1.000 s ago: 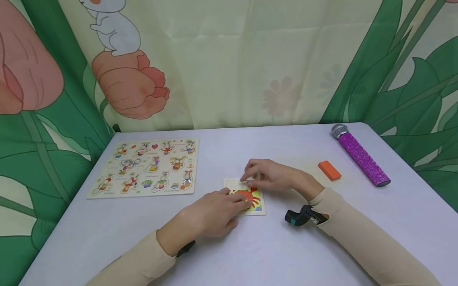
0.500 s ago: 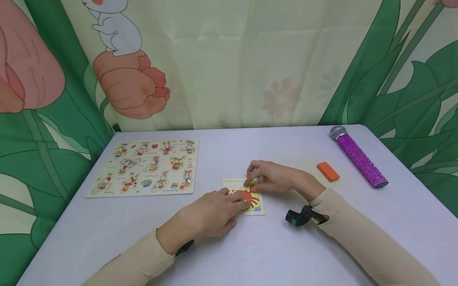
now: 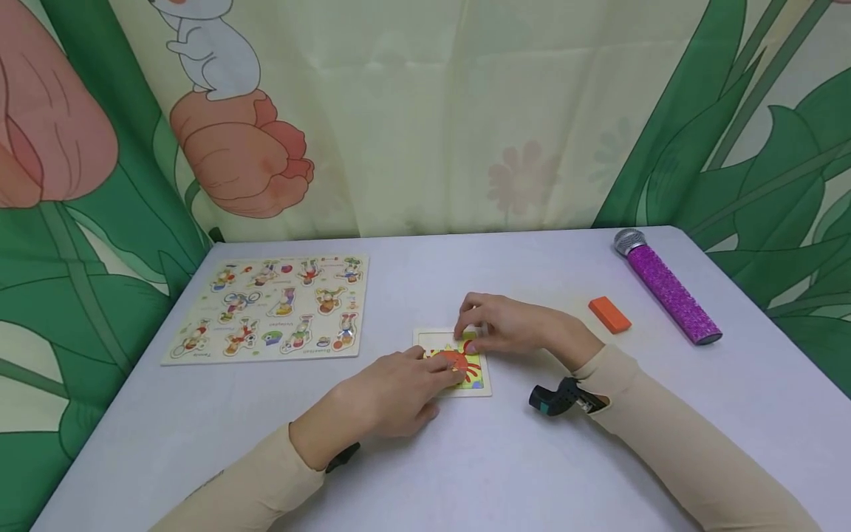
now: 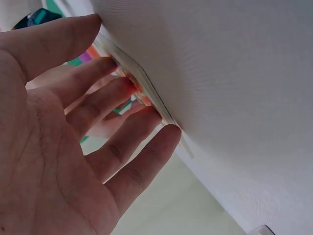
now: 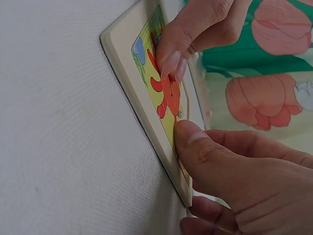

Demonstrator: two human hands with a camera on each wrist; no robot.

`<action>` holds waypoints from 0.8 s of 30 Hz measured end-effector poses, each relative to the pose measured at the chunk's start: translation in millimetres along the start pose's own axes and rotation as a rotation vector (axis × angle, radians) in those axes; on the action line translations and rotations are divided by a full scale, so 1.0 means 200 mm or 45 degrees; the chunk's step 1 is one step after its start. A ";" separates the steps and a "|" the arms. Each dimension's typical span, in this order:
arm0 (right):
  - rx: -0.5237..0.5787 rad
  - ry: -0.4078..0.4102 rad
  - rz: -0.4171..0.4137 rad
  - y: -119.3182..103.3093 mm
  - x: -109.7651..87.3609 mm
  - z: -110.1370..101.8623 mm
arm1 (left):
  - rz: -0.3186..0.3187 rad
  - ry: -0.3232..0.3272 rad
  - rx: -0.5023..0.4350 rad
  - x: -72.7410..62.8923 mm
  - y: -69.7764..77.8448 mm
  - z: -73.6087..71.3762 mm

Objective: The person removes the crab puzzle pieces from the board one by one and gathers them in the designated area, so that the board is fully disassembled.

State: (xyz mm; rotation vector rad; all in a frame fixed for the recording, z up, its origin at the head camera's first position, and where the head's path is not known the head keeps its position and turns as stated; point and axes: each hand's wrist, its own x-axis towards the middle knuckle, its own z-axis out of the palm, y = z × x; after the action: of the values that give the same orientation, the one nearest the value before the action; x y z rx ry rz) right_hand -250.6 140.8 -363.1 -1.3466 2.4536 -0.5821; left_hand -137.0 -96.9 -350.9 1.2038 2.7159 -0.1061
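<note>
A small square puzzle board (image 3: pixel 484 392) with a red crab picture lies on the table under both hands. My left hand (image 3: pixel 399 391) rests its fingertips on the crab (image 5: pixel 171 98); its fingers are spread and nearly straight in the left wrist view. At the board's upper right, my right hand (image 3: pixel 501 325) has curled fingers, with the thumb and index finger holding a yellow and red puzzle piece (image 3: pixel 468 341). In the right wrist view the right thumb presses down by the crab's eye. The fingers partly hide this piece. A pale strip of bare board shows at the upper left.
A larger board with animal pieces (image 3: pixel 266 310) lies at the left. On the right are an orange block (image 3: pixel 609 315) and a glittery purple microphone (image 3: pixel 671 292). A printed curtain (image 3: pixel 425 133) hangs behind the white table (image 3: pixel 505 473).
My right hand has shifted slightly right along the board's top, and more of the yellow picture shows by its fingertips. My left hand stays on the crab.
</note>
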 end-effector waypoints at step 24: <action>0.027 -0.011 -0.021 0.00 0.00 -0.01 | -0.001 -0.008 0.032 0.05 0.00 -0.01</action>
State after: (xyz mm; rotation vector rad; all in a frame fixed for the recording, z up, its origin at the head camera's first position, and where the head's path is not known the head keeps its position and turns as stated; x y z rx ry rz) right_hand -251.3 142.0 -362.6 -1.3598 2.4243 -0.6033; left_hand -143.9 -90.1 -350.8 1.2069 2.7176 -0.1447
